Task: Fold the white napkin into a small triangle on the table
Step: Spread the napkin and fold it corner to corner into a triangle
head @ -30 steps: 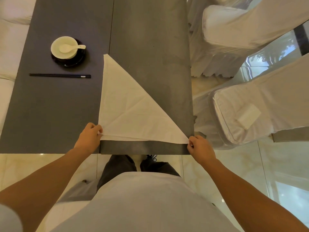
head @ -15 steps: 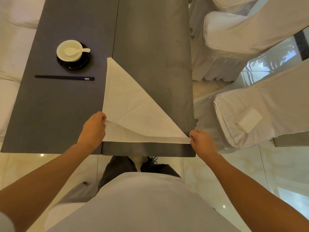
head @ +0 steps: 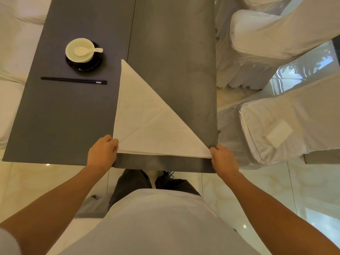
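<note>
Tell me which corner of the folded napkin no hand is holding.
The far corner, pointing toward the bowl. The left hand pinches the near-left corner and the right hand the near-right corner at the table edge.

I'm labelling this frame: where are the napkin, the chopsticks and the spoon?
napkin (head: 147,124): head view, middle of the folded triangle.
chopsticks (head: 73,80): head view, mid-length of the pair.
spoon (head: 82,51): head view, on its scoop, inside the bowl.

Probably a restaurant dining room: covered chairs (head: 272,34), a set table (head: 174,52), chopsticks (head: 73,80).
</note>
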A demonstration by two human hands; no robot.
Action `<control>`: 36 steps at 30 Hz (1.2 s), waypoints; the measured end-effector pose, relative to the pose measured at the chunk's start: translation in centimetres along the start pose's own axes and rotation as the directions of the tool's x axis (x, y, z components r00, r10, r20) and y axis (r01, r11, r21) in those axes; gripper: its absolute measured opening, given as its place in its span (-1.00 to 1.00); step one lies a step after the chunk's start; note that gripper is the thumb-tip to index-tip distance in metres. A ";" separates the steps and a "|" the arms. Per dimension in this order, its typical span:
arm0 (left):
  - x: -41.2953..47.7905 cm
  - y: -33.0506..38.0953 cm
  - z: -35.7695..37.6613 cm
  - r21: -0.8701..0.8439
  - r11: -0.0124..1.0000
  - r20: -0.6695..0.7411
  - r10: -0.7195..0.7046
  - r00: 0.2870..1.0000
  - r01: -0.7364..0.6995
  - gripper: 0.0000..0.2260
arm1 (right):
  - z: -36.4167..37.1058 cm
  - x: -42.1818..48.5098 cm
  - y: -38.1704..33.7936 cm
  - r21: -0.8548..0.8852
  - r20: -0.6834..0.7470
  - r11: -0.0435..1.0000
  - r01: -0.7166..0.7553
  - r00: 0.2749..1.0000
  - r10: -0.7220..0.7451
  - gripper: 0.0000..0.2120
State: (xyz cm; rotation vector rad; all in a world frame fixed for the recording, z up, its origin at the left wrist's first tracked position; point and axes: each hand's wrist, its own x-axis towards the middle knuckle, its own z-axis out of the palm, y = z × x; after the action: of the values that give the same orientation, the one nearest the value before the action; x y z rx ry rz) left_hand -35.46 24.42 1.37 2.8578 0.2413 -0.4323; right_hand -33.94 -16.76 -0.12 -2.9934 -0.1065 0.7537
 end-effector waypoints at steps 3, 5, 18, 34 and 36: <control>0.0 -0.3 0.6 -0.013 1.000 0.010 -0.026 1.000 0.026 -0.93 | 0.3 0.1 -0.2 0.001 0.015 1.000 0.021 1.000 -0.021 -0.67; 0.2 -0.5 0.8 -0.017 0.999 0.009 -0.038 0.999 0.039 -0.91 | 0.3 0.1 -0.3 0.002 0.022 0.999 0.036 0.999 -0.036 -0.63; 0.4 -1.6 1.9 -0.113 0.992 -0.005 -0.057 0.998 0.056 -0.91 | 0.3 -0.4 0.1 -0.049 0.083 0.985 0.165 0.983 -0.161 -0.62; -0.7 -3.7 3.2 -0.071 0.997 0.016 -0.033 0.999 0.034 -0.81 | 0.9 -2.2 1.5 0.050 0.029 0.995 0.086 0.996 -0.088 -0.65; -1.3 -3.9 3.2 -0.072 0.996 0.021 -0.045 0.999 0.047 -0.78 | 0.8 -2.2 1.2 0.161 -0.005 0.986 0.033 0.999 -0.033 -0.90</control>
State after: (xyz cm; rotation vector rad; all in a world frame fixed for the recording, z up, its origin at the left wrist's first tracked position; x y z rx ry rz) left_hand -38.32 27.16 -1.97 2.7806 0.3132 -0.4498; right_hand -36.14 -18.10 0.12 -2.8328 -0.0905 0.7191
